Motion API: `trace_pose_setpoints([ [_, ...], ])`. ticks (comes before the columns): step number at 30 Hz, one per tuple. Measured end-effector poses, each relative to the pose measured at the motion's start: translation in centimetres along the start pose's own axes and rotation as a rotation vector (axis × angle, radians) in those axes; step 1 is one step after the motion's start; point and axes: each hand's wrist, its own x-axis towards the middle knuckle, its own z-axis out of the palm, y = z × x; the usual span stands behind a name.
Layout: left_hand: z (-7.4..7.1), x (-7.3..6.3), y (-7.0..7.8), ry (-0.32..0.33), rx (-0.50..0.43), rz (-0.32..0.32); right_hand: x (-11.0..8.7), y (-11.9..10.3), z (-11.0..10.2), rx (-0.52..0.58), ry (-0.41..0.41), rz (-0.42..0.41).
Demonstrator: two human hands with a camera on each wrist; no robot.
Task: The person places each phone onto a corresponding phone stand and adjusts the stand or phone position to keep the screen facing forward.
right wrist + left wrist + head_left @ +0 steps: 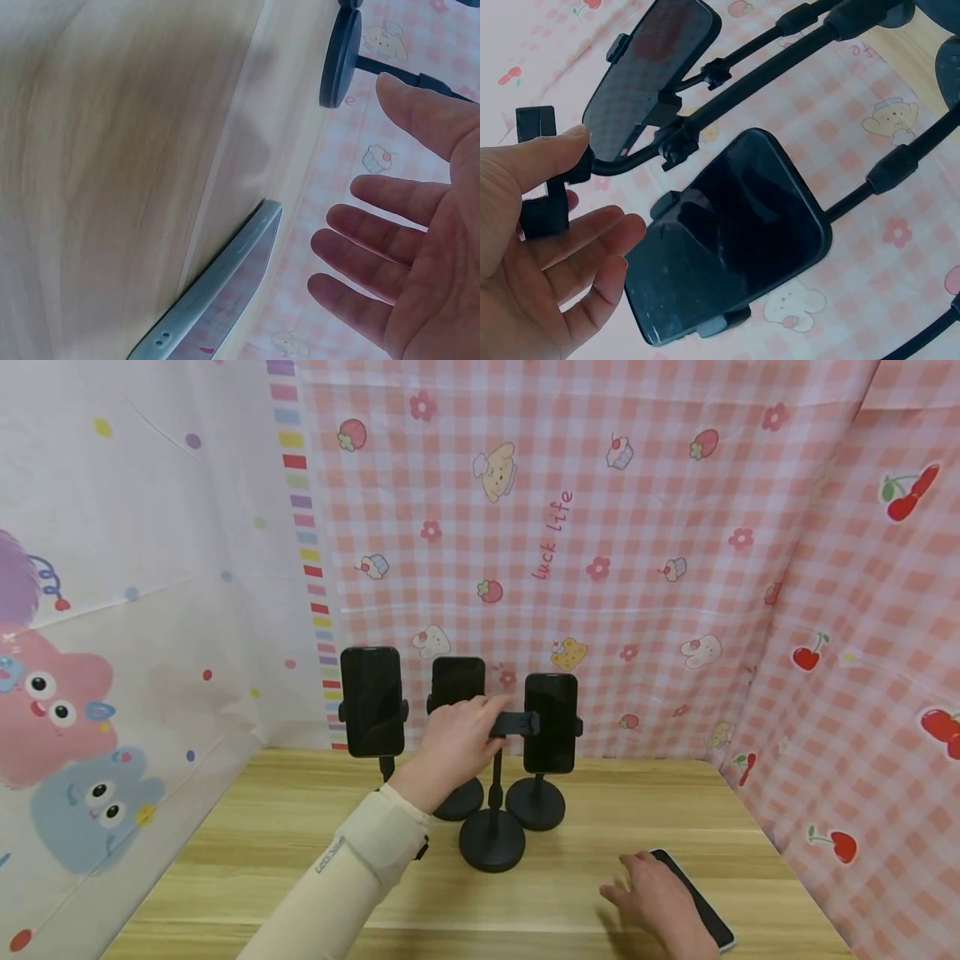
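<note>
My left hand point(457, 742) pinches the bare clamp point(517, 723) of a black phone stand point(492, 843). In the left wrist view the thumb lies on the front of that clamp, and a fingertip shows behind it; the other fingers curve loosely below. On the right of the table a phone point(703, 900) lies flat, its dark screen up and its edge pale. Close over its left side hovers my right hand point(660, 900). The right wrist view shows this hand's fingers spread and holding nothing, apart from the phone point(225, 281).
Three more stands hold upright phones: a left phone point(372, 702), a middle phone point(458, 680) partly behind my left hand, and a right phone point(551, 727). All stand on a wooden table point(600, 852). Patterned cloth point(660, 510) hangs behind and at both sides.
</note>
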Motion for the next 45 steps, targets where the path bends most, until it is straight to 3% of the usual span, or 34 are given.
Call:
trace_pose_setpoints([
  [11, 0.0, -1.1, -0.8, 0.003, -0.048, -0.026, -0.6, 1.1, 0.0, 0.029, 0.033, -0.038],
  [23, 0.0, -2.2, -1.8, 0.047, -0.028, -0.049, -0.4, 2.1, -0.2, 0.06, -0.03, 0.019],
  [31, 0.1, -3.1, -1.8, -0.027, 0.006, -0.115, -0.9, 3.1, -0.5, 0.051, -0.028, 0.056],
  [38, 0.6, -3.7, -1.6, -0.083, 0.023, -0.18, -1.2, 4.1, -0.4, 0.014, 0.036, 0.066],
  [45, 1.1, -4.5, -1.7, -0.131, 0.032, -0.201, -1.5, 5.5, -0.6, 0.005, 0.021, 0.098],
])
